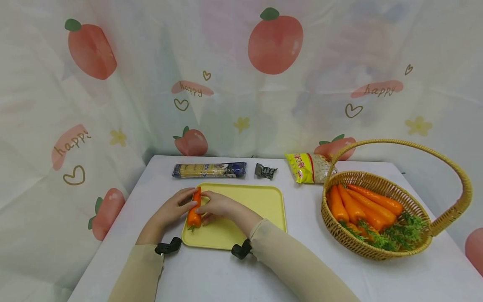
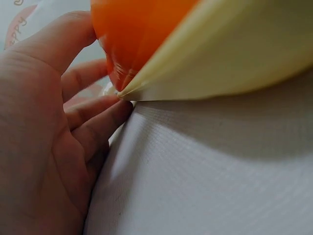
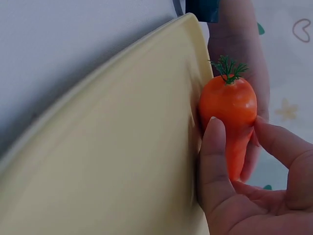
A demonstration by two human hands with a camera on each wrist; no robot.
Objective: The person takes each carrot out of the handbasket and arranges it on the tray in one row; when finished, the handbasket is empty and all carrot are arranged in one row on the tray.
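Observation:
An orange carrot [image 1: 194, 213] with a short green tuft lies along the left side of the yellow tray [image 1: 249, 235], its tuft toward the person. My left hand [image 1: 170, 212] is on its left side, thumb and fingertips at the carrot; in the left wrist view its lower fingers touch the tray's edge [image 2: 205, 93]. From the right, my right hand [image 1: 220, 206] pinches the same carrot. The right wrist view shows the carrot [image 3: 229, 105] between the right hand's [image 3: 254, 205] thumb and finger, with part of the left hand behind it.
A wicker basket [image 1: 351, 243] with a tall handle stands at the right, holding several carrots [image 1: 371, 205] with green tops. Along the back lie a pasta packet [image 1: 209, 170], a small dark wrapped packet [image 1: 266, 171] and a yellow-and-clear bag [image 1: 309, 168]. A patterned curtain hangs behind the white table.

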